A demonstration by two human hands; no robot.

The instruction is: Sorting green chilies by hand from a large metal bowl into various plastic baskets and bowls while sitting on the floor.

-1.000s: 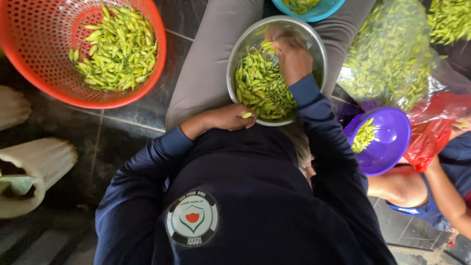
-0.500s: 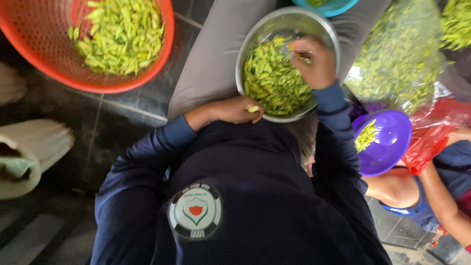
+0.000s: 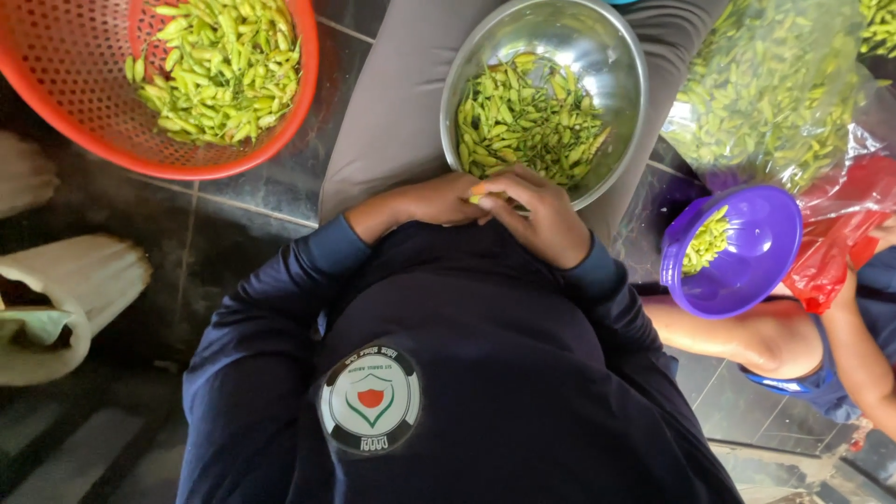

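A steel bowl half full of small green chilies rests on my lap. At its near rim my left hand and my right hand meet, fingers pinched together on one green chili, of which only the tip shows. My dark blue sleeves and chest fill the lower half of the view.
An orange mesh basket of chilies sits on the dark tiled floor at upper left. To the right are a clear plastic bag of chilies, a purple bowl with a few chilies, and a red bag. Another person's arm lies at lower right. White sacking lies at left.
My right hand has come out of the bowl's far side and back to its near rim, joining my left hand on a chili. The view has shifted slightly.
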